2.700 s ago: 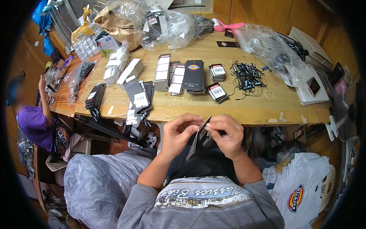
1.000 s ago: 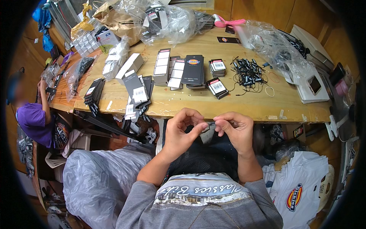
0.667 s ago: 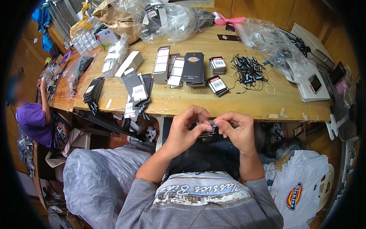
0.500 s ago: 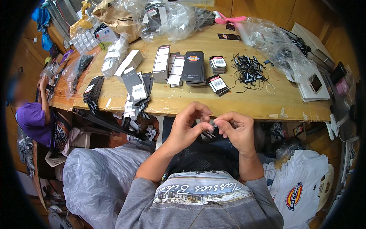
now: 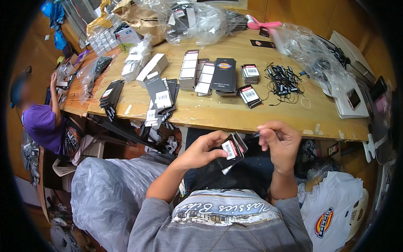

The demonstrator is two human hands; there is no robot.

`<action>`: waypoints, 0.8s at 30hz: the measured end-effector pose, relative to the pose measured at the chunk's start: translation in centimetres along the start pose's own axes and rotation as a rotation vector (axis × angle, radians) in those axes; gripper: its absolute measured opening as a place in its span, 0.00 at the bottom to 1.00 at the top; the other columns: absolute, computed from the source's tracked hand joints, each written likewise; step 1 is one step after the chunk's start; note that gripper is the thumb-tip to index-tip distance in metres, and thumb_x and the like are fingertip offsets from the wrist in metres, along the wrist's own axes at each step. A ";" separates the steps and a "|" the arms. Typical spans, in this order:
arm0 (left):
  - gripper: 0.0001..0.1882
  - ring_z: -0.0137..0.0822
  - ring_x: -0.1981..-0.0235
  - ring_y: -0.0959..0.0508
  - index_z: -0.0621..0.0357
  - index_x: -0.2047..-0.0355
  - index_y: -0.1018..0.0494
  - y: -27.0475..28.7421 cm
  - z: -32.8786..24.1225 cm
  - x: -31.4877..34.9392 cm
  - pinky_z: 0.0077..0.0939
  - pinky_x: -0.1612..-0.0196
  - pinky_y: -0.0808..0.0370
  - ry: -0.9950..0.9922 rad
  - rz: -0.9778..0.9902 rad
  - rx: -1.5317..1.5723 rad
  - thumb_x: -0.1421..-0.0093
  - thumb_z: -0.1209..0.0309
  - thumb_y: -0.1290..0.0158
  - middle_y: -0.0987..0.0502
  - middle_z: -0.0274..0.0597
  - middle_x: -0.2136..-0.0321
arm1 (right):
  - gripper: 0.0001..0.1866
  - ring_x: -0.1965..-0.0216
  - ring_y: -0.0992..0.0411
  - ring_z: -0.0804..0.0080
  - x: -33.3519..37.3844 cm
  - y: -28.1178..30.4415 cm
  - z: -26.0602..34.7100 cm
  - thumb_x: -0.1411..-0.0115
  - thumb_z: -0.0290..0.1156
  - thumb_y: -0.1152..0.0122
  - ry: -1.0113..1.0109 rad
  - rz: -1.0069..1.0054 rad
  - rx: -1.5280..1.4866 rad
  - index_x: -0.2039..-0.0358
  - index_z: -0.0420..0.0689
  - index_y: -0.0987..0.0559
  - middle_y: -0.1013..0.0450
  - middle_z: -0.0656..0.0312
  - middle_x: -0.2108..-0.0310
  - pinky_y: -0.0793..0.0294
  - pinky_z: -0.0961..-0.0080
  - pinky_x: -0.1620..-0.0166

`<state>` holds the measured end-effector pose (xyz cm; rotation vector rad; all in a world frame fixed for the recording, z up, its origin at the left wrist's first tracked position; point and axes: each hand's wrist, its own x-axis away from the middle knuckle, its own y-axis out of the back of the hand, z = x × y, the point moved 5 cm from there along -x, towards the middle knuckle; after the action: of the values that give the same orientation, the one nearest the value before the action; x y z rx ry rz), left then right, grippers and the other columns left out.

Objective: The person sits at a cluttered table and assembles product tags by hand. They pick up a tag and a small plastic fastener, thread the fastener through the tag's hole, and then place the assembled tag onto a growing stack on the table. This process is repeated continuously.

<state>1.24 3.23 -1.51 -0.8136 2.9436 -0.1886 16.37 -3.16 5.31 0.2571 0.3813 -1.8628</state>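
Over my lap, in front of the table's near edge, my left hand (image 5: 203, 151) grips a small fan of black hang tags (image 5: 233, 150); a white barcode label faces up on one. My right hand (image 5: 280, 145) is beside them to the right, fingers pinched. A thin dark strand, which looks like a tag string (image 5: 255, 135), runs from its fingertips toward the tags; blur hides whether it is attached. On the table ahead lie a tangled heap of black tag strings (image 5: 285, 80) and two small stacks of barcode tags (image 5: 250, 95).
Taller stacks of black tags (image 5: 223, 75) and white label cards (image 5: 189, 65) stand mid-table (image 5: 193, 111). Strung tags (image 5: 111, 94) lie left. Plastic bags (image 5: 205, 23) line the back. A phone (image 5: 353, 97) rests at right. Another person in a purple shirt (image 5: 44, 124) works at far left.
My hands have drawn apart, the right moving right. The tags in my left hand have turned, so their labelled faces now show. The view has shifted slightly.
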 end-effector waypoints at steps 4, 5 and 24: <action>0.14 0.32 0.63 0.30 0.66 0.64 0.34 2.7 -4.7 2.9 0.22 0.58 0.36 -0.165 -0.200 -0.397 0.54 0.84 0.53 0.29 0.41 0.67 | 0.06 0.83 0.36 0.86 0.7 -0.3 0.1 0.53 0.20 0.44 -0.024 0.072 -0.070 0.72 0.36 0.27 0.30 0.63 0.80 0.39 0.93 0.82; 0.14 0.35 0.64 0.30 0.65 0.66 0.33 3.6 -6.8 3.2 0.23 0.59 0.36 -0.240 -0.203 -0.690 0.57 0.85 0.53 0.29 0.43 0.67 | 0.07 0.83 0.36 0.86 0.7 -0.6 -0.2 0.54 0.20 0.44 -0.049 0.105 -0.081 0.71 0.36 0.27 0.30 0.63 0.80 0.39 0.93 0.82; 0.09 0.40 0.63 0.32 0.56 0.72 0.31 14.2 -12.2 -1.5 0.28 0.61 0.36 -0.274 -0.386 -1.683 0.57 0.75 0.49 0.30 0.41 0.72 | 0.09 0.82 0.31 0.74 -1.2 -14.9 -9.0 0.51 0.20 0.53 -0.132 0.698 0.122 0.66 0.38 0.35 0.31 0.60 0.84 0.32 0.80 0.74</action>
<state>-6.04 17.23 8.64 -1.2154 2.0070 2.2794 2.49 5.70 -0.58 0.3013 0.0649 -1.2058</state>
